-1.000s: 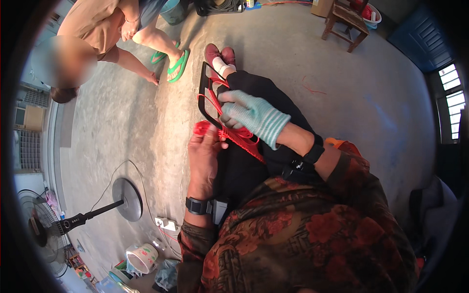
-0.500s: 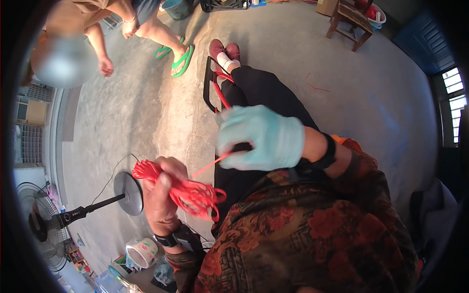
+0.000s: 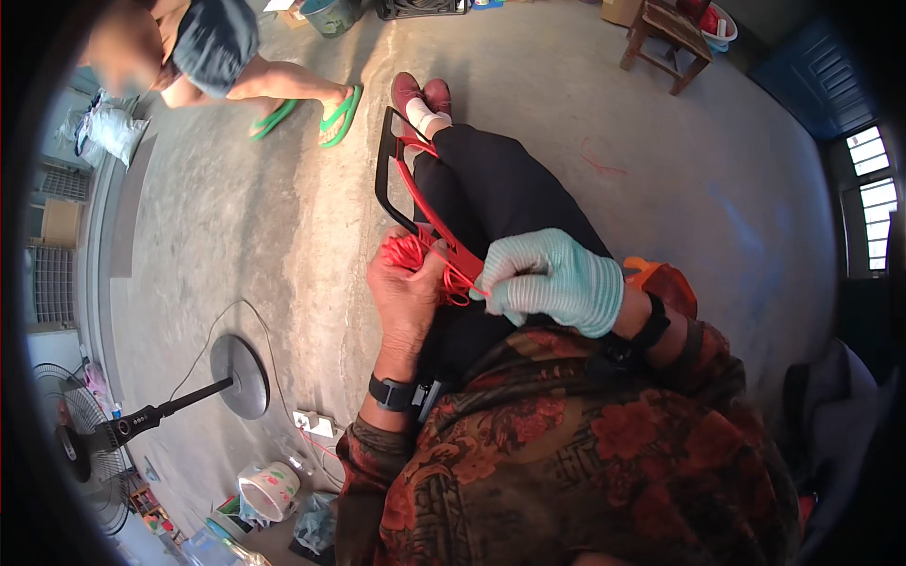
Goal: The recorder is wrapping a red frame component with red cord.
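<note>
A bundle of thin red cord [image 3: 404, 251] is gripped in my bare left hand [image 3: 404, 291], its loops sticking out on both sides of the fingers. My right hand [image 3: 555, 281], in a pale mint knit glove, pinches a strand of the same cord just right of the bundle. Both hands are over my lap, close together. Behind them, across my dark trousers, lies a frame with a black bow-shaped bar [image 3: 381, 170] and a red strip [image 3: 411, 185]; its lower end is hidden by my hands.
Another person in green flip-flops [image 3: 341, 117] walks at the upper left. To the left are a standing fan [image 3: 142, 421], a power strip [image 3: 314, 424] and a white bin [image 3: 269, 491]. A wooden stool [image 3: 666, 41] stands at the far right. Loose red cord [image 3: 604, 168] lies on the floor.
My left hand has carried the cord bundle up and right, onto the red strip. The gloved hand has moved slightly right and down. The other person has shifted up and away.
</note>
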A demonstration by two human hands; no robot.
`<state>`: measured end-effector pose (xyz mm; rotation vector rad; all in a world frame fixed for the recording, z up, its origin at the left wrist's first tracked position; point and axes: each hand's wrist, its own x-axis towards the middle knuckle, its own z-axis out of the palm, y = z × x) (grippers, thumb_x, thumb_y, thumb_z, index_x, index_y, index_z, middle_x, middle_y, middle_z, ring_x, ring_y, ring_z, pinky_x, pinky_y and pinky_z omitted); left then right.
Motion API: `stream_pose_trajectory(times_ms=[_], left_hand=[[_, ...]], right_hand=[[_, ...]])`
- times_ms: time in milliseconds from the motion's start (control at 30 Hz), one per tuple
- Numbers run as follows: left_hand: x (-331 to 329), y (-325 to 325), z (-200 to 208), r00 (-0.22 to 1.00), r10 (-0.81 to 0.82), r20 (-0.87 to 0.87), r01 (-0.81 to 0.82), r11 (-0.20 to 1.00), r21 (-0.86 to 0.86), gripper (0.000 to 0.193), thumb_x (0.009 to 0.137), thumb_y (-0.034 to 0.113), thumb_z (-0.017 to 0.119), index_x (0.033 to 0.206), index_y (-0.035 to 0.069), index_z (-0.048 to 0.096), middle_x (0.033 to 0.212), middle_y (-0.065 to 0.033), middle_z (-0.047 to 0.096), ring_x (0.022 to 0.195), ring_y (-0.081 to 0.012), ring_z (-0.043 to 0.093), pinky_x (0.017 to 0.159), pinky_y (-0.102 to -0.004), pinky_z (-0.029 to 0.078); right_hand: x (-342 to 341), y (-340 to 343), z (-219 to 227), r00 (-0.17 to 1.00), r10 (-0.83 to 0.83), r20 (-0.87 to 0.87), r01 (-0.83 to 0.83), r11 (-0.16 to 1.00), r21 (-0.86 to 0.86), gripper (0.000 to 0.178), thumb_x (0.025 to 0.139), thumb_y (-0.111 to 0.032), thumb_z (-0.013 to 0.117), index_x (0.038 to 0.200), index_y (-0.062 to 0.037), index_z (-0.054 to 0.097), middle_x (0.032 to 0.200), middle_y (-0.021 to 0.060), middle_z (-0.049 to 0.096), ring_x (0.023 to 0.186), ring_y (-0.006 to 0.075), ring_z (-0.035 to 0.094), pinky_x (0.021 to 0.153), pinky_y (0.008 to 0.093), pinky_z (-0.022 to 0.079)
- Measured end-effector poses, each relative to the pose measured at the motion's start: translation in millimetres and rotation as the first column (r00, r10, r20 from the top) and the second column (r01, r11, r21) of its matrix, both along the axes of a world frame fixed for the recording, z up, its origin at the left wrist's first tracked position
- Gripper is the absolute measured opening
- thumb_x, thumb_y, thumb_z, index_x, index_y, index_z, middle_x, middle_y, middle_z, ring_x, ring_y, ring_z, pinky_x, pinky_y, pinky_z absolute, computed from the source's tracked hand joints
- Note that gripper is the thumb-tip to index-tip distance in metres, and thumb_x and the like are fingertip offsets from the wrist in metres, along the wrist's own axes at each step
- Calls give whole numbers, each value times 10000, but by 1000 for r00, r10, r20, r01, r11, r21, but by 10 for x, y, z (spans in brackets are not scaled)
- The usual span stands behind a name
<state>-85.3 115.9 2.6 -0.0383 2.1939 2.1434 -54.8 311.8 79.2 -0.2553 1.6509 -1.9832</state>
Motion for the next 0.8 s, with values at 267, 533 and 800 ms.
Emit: stream_pose_trajectory(times_ms=[267,533,800], left_hand=[[90,-374,284,998,-46,31,34,949,313,388,804,6,686,1155,-8,522,1032,-80,603,937,-165,614,841,-290,505],[86,-487,661,738,-142,-660,-445,633,-634,237,719,-76,676,924,42,669,955,-90,647,862,-215,635,779,-311,504],[-127,-194,255,907,-86,-411,-247,682,-688,184,752,-15,691,927,22,649,901,-88,646,765,-166,660,637,-271,540]], right_hand=[[-152,64,198,961,-207,-184,233,963,136,118,862,-2,550,968,-15,601,760,43,620,560,79,565,519,230,467],[-695,-64,-441,495,220,-841,554,666,500,118,786,-92,594,862,-122,681,799,85,632,740,282,628,672,351,515],[-770,-355,-647,594,259,-762,469,658,589,166,769,-158,638,927,-110,657,850,80,609,772,287,621,675,389,508]])
